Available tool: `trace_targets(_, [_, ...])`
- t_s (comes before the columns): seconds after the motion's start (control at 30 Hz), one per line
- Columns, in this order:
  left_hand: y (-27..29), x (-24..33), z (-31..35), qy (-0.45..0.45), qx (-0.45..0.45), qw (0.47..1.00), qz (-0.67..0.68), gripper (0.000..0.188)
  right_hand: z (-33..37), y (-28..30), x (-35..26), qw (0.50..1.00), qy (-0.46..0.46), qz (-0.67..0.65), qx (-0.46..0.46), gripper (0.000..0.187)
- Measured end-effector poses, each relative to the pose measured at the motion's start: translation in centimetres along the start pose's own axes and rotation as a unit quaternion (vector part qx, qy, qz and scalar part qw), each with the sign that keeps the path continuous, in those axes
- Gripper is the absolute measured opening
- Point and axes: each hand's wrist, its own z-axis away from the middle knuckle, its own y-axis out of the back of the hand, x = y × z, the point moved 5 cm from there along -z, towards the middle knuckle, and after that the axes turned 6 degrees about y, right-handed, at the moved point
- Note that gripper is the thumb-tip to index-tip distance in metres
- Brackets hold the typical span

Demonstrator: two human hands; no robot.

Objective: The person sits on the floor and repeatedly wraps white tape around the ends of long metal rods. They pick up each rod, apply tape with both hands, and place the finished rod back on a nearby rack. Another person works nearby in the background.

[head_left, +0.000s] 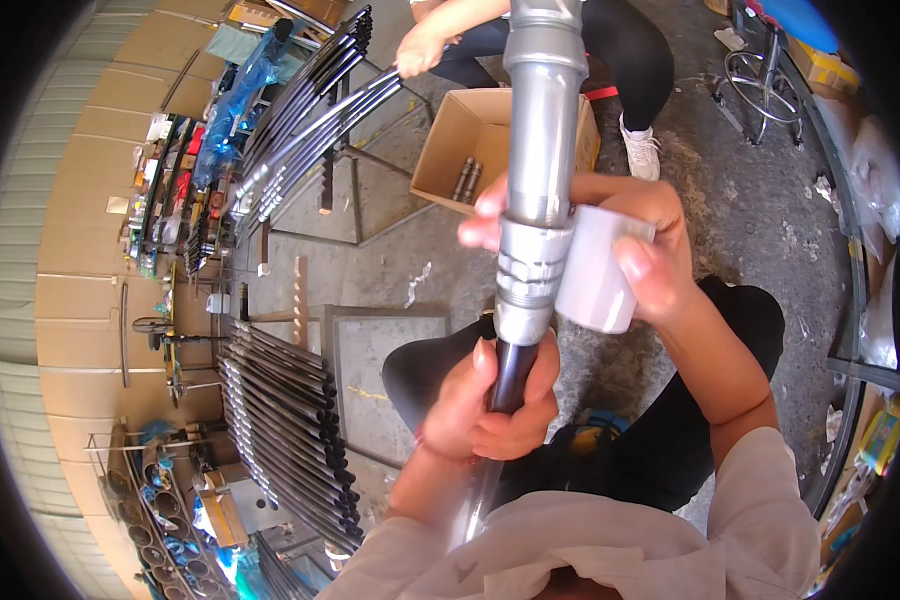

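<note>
A telescopic metal pole (541,140) runs from the upper edge down toward my chest, its silver ribbed collar (533,262) in the middle of the view. Below the collar, my left hand (480,410) is closed round the pole's thinner dark tube (512,375). My right hand (660,225) grips a whitish roll of wide tape (598,272) beside the collar, thumb on its near face. Fingers of that hand reach behind the pole and show on its left side. Whether a strip of tape runs from the roll to the pole, I cannot tell.
An open cardboard box (450,140) with a few metal fittings stands ahead. A rack of dark poles (280,430) is at left, more poles (315,125) lie on a frame beyond. Another person's hand (422,50) touches those. A wheeled stool (763,85) stands far right.
</note>
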Motion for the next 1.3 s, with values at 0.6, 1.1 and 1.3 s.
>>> trace_targets(0.6, [-1.1, 2.7, -0.5, -0.199, 0.293, 0.788, -0.503, 0.049, 0.0, 1.6, -0.6, 0.99, -0.072, 0.123, 0.012, 0.053])
trace_targets(1.1, [-1.2, 2.9, 0.3, -0.198, 0.403, 0.531, -0.719, 0.037, 0.3, 0.8, -1.1, 0.983, -0.041, 0.177, 0.015, 0.047])
trace_targets(1.3, [-0.2, 0.2, 0.1, -0.005, 0.049, 0.993, -0.105, 0.06, -0.1, -0.4, -1.4, 0.994, 0.028, 0.096, -0.053, 0.046])
